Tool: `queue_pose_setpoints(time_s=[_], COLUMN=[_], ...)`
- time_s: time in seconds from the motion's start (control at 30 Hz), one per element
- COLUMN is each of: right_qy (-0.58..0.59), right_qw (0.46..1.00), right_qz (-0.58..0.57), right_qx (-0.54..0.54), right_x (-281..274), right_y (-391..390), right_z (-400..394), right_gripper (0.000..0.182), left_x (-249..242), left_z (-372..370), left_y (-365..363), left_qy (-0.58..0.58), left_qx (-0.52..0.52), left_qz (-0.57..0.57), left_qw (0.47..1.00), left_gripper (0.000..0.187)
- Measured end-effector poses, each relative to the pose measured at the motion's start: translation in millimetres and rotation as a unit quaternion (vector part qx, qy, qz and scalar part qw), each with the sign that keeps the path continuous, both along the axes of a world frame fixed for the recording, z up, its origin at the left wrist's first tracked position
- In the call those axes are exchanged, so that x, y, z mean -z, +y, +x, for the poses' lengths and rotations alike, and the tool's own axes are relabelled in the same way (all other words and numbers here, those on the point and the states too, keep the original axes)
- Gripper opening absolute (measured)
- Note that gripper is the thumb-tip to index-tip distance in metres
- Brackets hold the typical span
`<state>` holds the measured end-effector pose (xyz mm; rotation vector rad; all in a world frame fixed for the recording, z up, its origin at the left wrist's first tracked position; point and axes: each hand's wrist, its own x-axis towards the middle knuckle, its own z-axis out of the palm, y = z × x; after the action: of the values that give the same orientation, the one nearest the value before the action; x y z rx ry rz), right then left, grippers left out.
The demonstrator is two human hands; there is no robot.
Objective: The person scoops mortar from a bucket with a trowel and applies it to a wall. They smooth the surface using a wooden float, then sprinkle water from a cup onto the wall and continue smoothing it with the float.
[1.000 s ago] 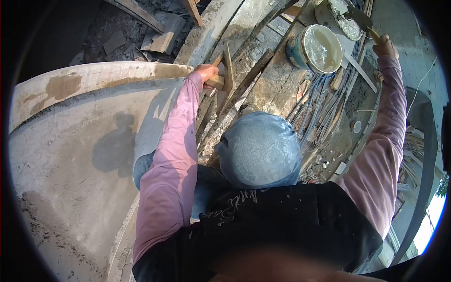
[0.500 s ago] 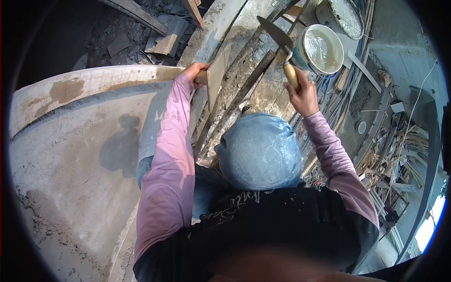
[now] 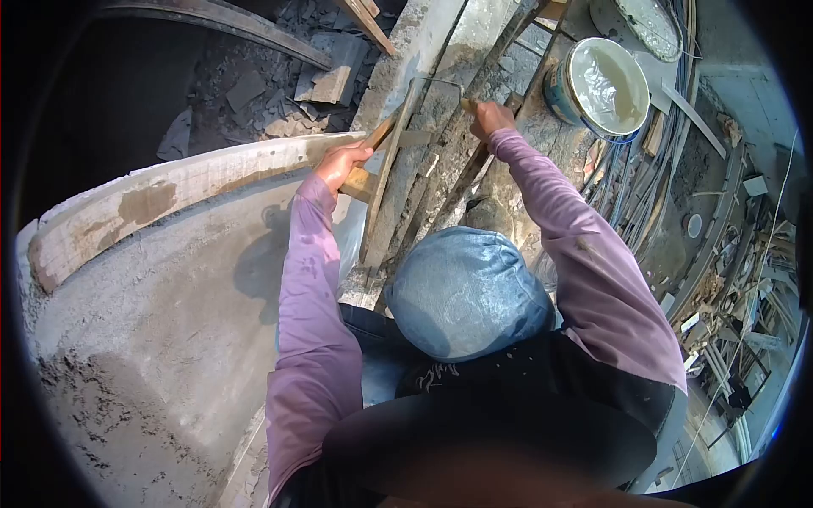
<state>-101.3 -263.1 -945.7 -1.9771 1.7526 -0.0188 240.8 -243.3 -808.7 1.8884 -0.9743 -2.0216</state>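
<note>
My left hand is closed around the wooden handle of a flat board, which appears nearly edge-on beside the curved wall's end. To its right, my right hand grips a trowel by its wooden handle. The thin bent metal neck reaches toward the board's upper end. The trowel's blade is hard to make out there, and whether it touches the board cannot be told. A bucket with wet, pale, shiny contents stands right of my right hand.
A curved concrete wall with damp patches runs left. Rubble and boards lie behind it. Long beams cross the middle. Thin rods, a second container and scattered wood scraps are at the right.
My right hand has moved left with the trowel, from beside the bucket to near the board. The view has shifted, so the bucket and wall appear displaced. My left hand still holds the board's handle.
</note>
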Motion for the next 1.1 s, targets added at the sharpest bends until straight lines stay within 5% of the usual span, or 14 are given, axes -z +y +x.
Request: queue_pose_setpoints(time_s=[0.1,0.17,0.27,0.37,0.5,0.57,1.1], right_qy=[0.004,-0.028,-0.006,0.022,-0.001,-0.002,-0.062], right_qw=[0.998,0.99,0.994,1.0,0.994,1.0,0.991], right_qz=[-0.065,-0.127,-0.081,0.0,-0.1,-0.019,-0.039], right_qx=[-0.021,-0.059,-0.073,-0.011,-0.04,-0.017,0.112], right_x=[-5.0,-14.6,-5.0,-4.2,28.3,15.2,4.3], right_y=[-11.5,7.1,13.0,-4.2,12.6,3.0,26.3], right_z=[1.2,8.1,8.4,5.3,10.1,6.5,10.3], right_gripper=[0.06,0.062,0.067,0.065,0.069,0.067,0.05], left_x=[-1.8,-33.3,-42.6,-53.6,-51.7,-46.7,-47.0], left_z=[-8.2,-29.1,-38.5,-53.1,-65.5,-66.8,-84.7], left_y=[20.0,24.5,27.2,32.0,42.8,45.7,51.9], left_qy=[-0.172,-0.311,-0.35,-0.367,-0.41,-0.407,-0.385], left_qx=[0.119,0.192,0.226,0.25,0.3,0.308,0.279], left_qz=[-0.153,-0.127,-0.123,-0.124,-0.137,-0.157,-0.196], left_qw=[0.966,0.922,0.901,0.887,0.85,0.845,0.858], left_gripper=[0.066,0.065,0.063,0.061,0.058,0.057,0.062])
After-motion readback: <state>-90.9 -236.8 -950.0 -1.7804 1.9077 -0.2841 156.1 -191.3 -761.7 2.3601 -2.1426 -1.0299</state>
